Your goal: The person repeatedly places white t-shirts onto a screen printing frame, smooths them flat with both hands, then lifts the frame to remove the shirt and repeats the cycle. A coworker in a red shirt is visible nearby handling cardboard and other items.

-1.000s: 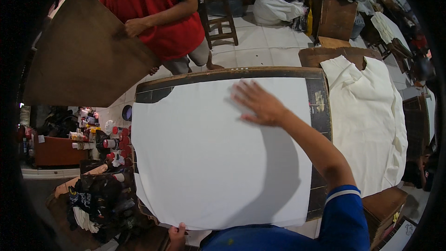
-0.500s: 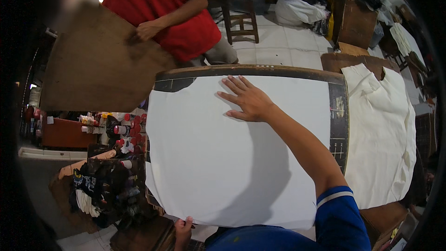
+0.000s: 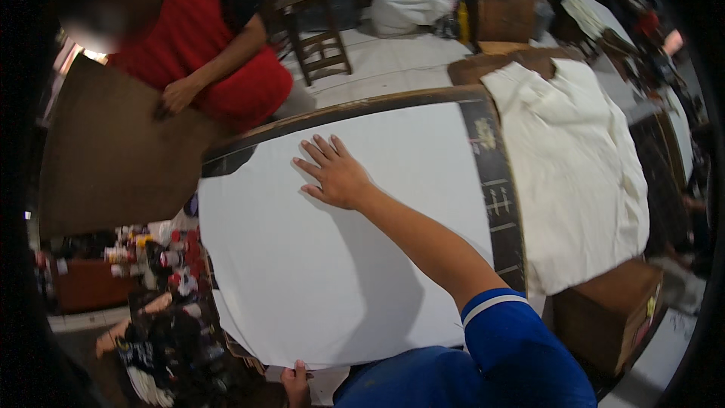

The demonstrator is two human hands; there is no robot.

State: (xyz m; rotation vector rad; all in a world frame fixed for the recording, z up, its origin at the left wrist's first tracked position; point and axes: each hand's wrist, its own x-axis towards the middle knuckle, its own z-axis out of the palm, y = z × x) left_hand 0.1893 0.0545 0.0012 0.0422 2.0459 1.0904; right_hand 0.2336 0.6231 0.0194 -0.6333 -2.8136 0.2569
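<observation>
A white cloth piece [image 3: 302, 257], cut like a garment panel, lies spread over a dark marked board [image 3: 502, 211]. My right hand [image 3: 332, 174] rests flat on its far part, fingers spread and pressing down. At the near left edge, my left hand [image 3: 297, 384] is closed on the cloth's border, thumb uppermost; its other fingers are mostly hidden. Dark board shows along the far edge, at the far-left cut-out and down the right side.
Right of the board lies a cream garment piece [image 3: 566, 174], above a brown box [image 3: 608, 313]. A person in red [image 3: 204, 45] holds a large brown board [image 3: 113, 151] at the far left. Containers [image 3: 177, 257] and dark clutter [image 3: 181, 347] crowd the left; a wooden stool [image 3: 317, 38] stands behind.
The view has swung to the right, so the scene appears shifted left. My right hand stays flat on the cloth, and my left stays at the near edge.
</observation>
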